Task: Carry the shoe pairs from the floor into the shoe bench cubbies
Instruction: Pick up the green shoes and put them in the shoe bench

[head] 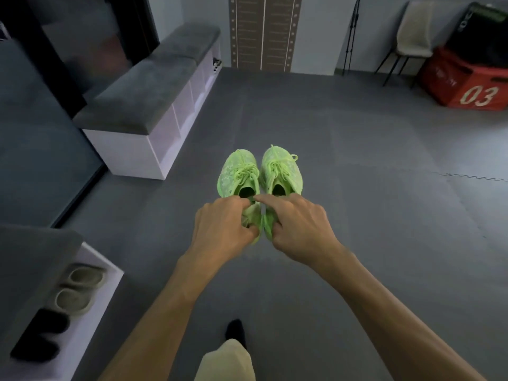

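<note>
Neon-green knit lace-up sneakers fill the middle of your view, one in each of your hands, toes pointing away from you and side by side, almost touching. Your left hand [222,224] is closed on the heel of the left neon-green sneaker [239,174], its fingers [248,232] curled tight around the heel collar; your right hand [297,224] is closed the same way on the heel of the right neon-green sneaker [280,170], with its index finger stretched out toward the other hand. Whether the soles rest on the grey foam-tile floor [357,215] or hang just above it you cannot tell from this angle. Ahead on your left stands the long white shoe bench with grey cushioned top [154,86], its open cubbies facing the floor; a small dark-and-white item sits in the farthest cubby, too small to make out. At your near left a second white cubby unit with grey top [90,270] holds a pair of beige slip-on shoes [79,290] and, beside them, a pair of black shoes [41,336]. At the far right sits a red box marked 03 [467,86] with a black box stacked on it, and a pale chair with thin black legs [412,34] just beside. Below, your pale trouser leg [225,364] and black-socked foot [235,329] show.
</note>
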